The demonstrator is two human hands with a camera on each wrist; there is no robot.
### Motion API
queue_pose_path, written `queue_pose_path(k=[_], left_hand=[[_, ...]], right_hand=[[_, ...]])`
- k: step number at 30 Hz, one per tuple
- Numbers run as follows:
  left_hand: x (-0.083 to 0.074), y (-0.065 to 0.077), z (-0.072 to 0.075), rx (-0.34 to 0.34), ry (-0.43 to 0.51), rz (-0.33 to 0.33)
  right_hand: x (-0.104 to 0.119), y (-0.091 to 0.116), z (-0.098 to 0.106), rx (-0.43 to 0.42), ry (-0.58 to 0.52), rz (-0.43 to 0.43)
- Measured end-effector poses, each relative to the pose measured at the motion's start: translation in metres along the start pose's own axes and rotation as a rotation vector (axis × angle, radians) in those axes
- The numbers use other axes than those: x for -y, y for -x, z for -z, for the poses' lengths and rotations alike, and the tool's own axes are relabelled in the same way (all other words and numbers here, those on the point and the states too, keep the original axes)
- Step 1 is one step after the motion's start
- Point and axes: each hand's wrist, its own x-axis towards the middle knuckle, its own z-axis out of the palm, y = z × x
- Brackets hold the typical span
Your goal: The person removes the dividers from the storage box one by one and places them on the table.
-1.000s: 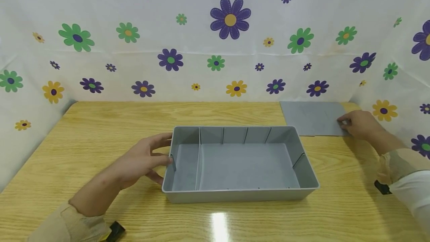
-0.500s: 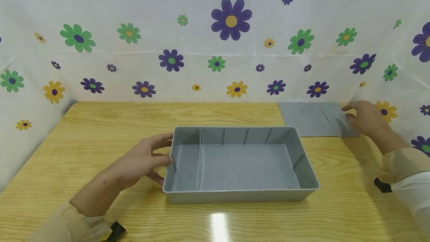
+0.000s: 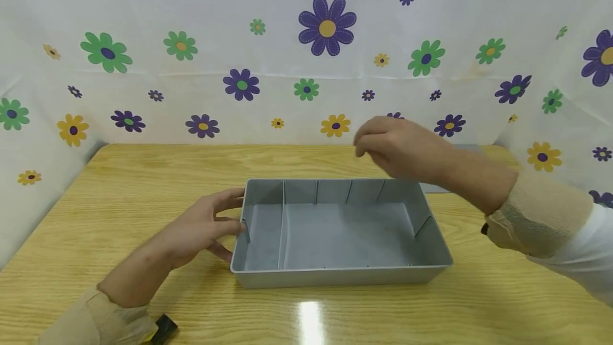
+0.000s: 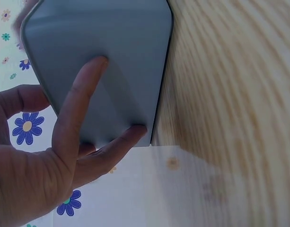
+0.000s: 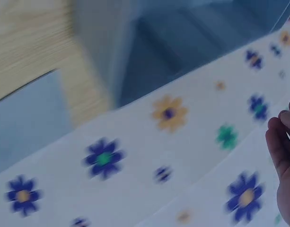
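Note:
A grey rectangular box (image 3: 354, 276) stands on the wooden table, with slots along its inner walls. One thin divider (image 3: 282, 228) crosses it near the left end. My left hand (image 3: 196, 228) rests against the box's left end; in the left wrist view its spread fingers touch the outside of that wall (image 4: 111, 85). My right hand (image 3: 407, 150) is in the air above the box's back right edge, fingers loosely bent. I see nothing held in it. Flat grey sheets (image 3: 436, 189) lie behind, mostly hidden by the right arm.
A white cloth with printed flowers (image 3: 327, 28) hangs behind and along both sides of the table. Bare wooden table (image 3: 143, 174) shows left of the box and in front of it.
My right hand first shifted on the grey sheets, sliding one rightward, then lifted off and moved left over the box's back edge. The left hand and the box stayed put.

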Motion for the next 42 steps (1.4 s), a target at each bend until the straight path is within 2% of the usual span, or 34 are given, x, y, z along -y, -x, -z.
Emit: queue_pose_path(k=[4, 10, 15, 19, 26, 32, 37, 42], left_hand=[[0.001, 0.0, 0.0, -0.001, 0.001, 0.005], [0.0, 0.0, 0.001, 0.0, 0.027, 0.024], [-0.002, -0.002, -0.002, -0.003, 0.012, 0.028], [-0.004, -0.003, -0.003, -0.002, -0.002, 0.023], [-0.002, -0.002, -0.001, -0.003, 0.006, 0.025], [-0.001, -0.001, 0.0, -0.002, 0.019, 0.027], [0.001, 0.0, 0.001, 0.001, 0.024, 0.029], [0.002, 0.0, 0.0, -0.007, 0.02, 0.023]], right_hand=[[0.04, -0.037, -0.02, 0.13, -0.037, 0.106], [0.08, -0.067, -0.055, 0.361, -0.043, 0.199], [0.088, -0.072, -0.073, 0.47, -0.041, 0.235], [0.087, -0.068, -0.077, 0.501, 0.0, 0.264], [0.086, -0.07, -0.075, 0.448, 0.078, 0.345], [0.082, -0.072, -0.058, 0.353, 0.005, 0.351], [0.076, -0.075, -0.031, 0.185, -0.095, 0.385], [0.067, -0.072, 0.0, -0.023, -0.094, 0.398]])
